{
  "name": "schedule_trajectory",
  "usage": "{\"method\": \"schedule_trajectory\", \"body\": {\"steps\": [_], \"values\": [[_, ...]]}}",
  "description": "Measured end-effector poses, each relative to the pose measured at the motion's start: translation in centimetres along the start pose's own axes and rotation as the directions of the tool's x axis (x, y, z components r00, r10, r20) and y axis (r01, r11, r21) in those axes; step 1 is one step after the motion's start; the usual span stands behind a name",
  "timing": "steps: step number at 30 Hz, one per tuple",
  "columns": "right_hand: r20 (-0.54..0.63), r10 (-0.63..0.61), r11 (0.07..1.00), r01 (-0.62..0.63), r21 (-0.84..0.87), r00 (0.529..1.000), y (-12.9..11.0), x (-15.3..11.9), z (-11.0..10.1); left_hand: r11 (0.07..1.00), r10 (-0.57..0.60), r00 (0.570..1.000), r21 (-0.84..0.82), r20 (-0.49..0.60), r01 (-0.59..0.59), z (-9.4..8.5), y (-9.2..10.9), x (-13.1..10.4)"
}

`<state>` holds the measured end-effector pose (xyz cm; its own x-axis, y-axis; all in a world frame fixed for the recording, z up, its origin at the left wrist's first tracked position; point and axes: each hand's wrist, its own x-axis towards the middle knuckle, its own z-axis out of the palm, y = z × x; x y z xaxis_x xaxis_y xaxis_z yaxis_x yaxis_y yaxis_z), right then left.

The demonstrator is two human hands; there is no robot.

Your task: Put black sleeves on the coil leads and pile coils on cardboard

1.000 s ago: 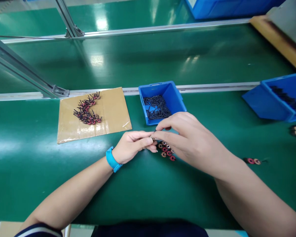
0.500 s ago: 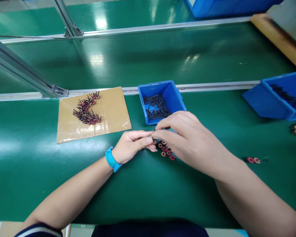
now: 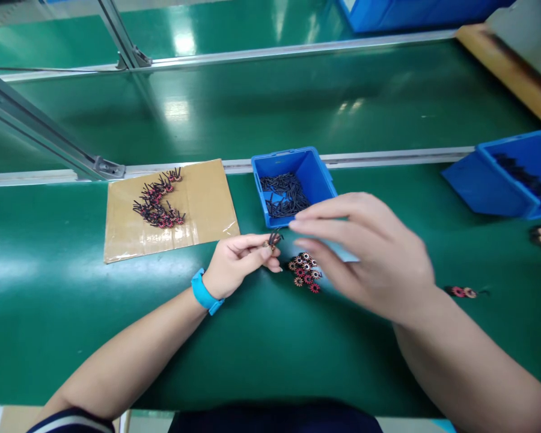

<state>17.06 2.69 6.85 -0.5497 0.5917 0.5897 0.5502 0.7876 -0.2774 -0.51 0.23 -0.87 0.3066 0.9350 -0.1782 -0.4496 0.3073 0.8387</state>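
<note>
My left hand (image 3: 238,261) pinches a small copper-wound ring coil (image 3: 270,242) between thumb and fingers; black sleeved leads stick up from it. To its right, my right hand (image 3: 369,258) hovers with its fingers apart and nothing seen in them. Between the hands, a cluster of red and copper ring coils (image 3: 304,272) lies on the green table. Just behind my hands stands a blue bin (image 3: 322,180) holding many short black tubes (image 3: 286,195).
Finished-looking coils with black leads (image 3: 157,201) lie on a cardboard sheet (image 3: 207,204) at left. A second blue bin (image 3: 482,180) with dark parts stands at right, near a few more coils (image 3: 463,292). A metal rail (image 3: 397,157) crosses behind.
My right hand has come away from the coil, moving right, and its fingers have opened. My left hand still grips the coil, whose black leads now show.
</note>
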Motion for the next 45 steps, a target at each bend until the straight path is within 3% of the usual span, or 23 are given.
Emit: {"method": "schedule_trajectory", "body": {"steps": [2, 5, 8, 11, 15, 23, 29, 37, 45], "values": [[-0.009, 0.157, 0.987, -0.156, 0.038, 0.988, 0.4, -0.1, 0.0, 1.0, 0.002, 1.0, 0.003, -0.017, -0.002, 0.0, 0.0, 0.0], [0.148, 0.323, 0.933, -0.341, 0.115, 0.935, 1.0, -0.3, 0.4, 1.0, 0.018, 1.0, 0.026, -0.004, -0.018, 0.0, 0.0, -0.1], [0.299, 0.368, 0.87, -0.439, 0.223, 0.881, 1.3, -0.4, 0.8, 0.997, 0.056, 0.998, 0.053, 0.011, -0.057, 0.0, -0.1, -0.1], [0.368, 0.37, 0.814, -0.489, 0.314, 0.853, 1.4, -0.4, 0.8, 0.993, 0.091, 0.995, 0.076, 0.031, -0.093, 0.0, -0.2, 0.0], [0.398, 0.351, 0.783, -0.499, 0.371, 0.847, 1.3, -0.2, 0.6, 0.983, 0.128, 0.991, 0.122, 0.049, -0.133, 0.1, -0.1, 0.0], [0.368, 0.346, 0.812, -0.472, 0.344, 0.863, 1.2, -0.3, 0.8, 0.95, 0.205, 0.973, 0.215, 0.11, -0.224, 0.0, 0.0, -0.1], [0.428, 0.302, 0.827, -0.457, 0.327, 0.852, 1.3, -0.3, 0.6, 0.933, 0.233, 0.964, 0.25, 0.128, -0.259, 0.2, 0.1, -0.2], [0.375, 0.401, 0.766, -0.531, 0.363, 0.836, 1.3, -0.2, 0.6, 0.914, 0.233, 0.962, 0.307, 0.142, -0.266, 0.3, 0.1, -0.3], [0.398, 0.283, 0.835, -0.428, 0.344, 0.873, 0.9, -0.1, 0.7, 0.891, 0.211, 0.968, 0.38, 0.138, -0.248, 0.3, 0.1, -0.4]]}}
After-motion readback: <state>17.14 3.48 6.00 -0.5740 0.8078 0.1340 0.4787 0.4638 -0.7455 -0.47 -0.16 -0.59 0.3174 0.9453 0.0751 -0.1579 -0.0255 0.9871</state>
